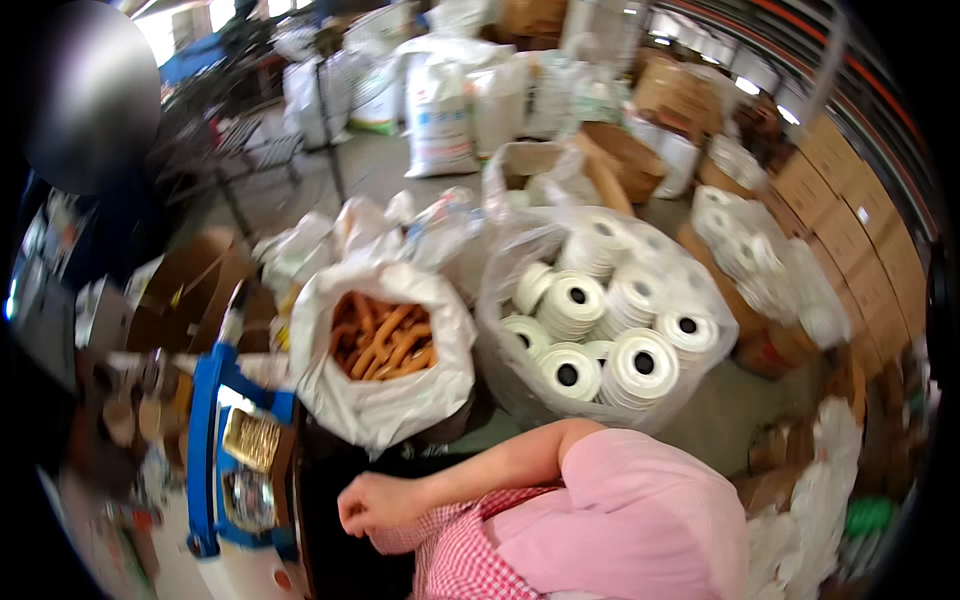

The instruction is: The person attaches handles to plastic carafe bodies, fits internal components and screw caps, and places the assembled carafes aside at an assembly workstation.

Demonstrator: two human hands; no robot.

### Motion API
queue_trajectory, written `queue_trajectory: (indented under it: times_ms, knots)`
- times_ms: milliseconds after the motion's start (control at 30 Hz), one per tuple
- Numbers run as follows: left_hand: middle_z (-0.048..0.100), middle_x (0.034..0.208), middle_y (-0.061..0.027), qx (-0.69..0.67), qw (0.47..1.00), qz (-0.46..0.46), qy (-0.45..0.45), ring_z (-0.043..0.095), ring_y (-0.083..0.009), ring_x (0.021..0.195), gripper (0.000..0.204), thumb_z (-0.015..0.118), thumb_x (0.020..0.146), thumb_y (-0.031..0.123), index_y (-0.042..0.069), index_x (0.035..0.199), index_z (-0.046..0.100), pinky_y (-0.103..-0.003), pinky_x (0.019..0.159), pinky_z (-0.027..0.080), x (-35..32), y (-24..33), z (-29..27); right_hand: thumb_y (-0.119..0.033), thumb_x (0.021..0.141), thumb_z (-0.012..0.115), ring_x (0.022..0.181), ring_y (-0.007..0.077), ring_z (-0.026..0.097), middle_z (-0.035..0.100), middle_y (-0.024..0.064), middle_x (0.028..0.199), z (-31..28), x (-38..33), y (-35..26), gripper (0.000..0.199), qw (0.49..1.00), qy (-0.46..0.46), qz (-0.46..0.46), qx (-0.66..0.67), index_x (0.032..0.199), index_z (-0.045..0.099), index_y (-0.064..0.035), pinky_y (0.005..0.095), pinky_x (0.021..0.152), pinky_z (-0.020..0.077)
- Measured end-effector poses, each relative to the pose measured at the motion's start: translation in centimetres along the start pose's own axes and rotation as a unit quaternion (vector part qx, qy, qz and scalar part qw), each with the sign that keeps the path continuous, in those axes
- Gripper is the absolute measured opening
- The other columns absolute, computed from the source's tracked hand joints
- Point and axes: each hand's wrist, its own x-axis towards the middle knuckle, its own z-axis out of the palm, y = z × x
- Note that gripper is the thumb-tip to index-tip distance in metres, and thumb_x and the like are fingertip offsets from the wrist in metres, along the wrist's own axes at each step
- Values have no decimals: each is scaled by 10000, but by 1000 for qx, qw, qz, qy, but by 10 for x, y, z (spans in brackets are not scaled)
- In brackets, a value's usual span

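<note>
My right hand point(376, 505) is at the lower middle, its bare forearm reaching leftward from a pink short sleeve. The fingers are curled in; whether anything is inside them I cannot make out. Just below the wrist lies red-and-white checked cloth point(500, 515). My left hand does not show. Left of my right hand stands a blue and white machine point(205, 450) with shiny metal parts. Beyond the hand, a white sack point(395, 415) is rolled open over orange-brown curved pieces point(385, 340). To its right, a clear plastic bag point(500, 370) holds several white ribbed cylinders point(642, 365) with dark centre holes.
Full white sacks point(440, 120) stand at the back. Stacked cardboard boxes point(840, 210) line the right, near another plastic bag of white pieces point(745, 240). An open carton point(185, 290) sits at the left. A dark metal stand point(330, 130) rises at the back left.
</note>
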Motion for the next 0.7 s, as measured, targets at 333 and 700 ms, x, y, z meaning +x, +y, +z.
queue_trajectory:
  times_ms: [333,700]
  knots:
    - [602,776,9,-119,988,-93,39,511,-81,726,211,766,901,147,-34,963,677,-233,663,427,-5,-3,-14,-73,980,648,738,109,665,729,82,862,8,136,-76,107,997,13,-70,-24,990,687,26,256,693,559]
    - [609,706,-23,-208,971,-109,49,542,-91,648,255,845,795,106,-27,914,663,-238,598,441,-29,9,-11,-81,969,662,816,107,678,754,91,905,89,246,-75,132,989,-110,-101,-19,984,696,46,244,766,552]
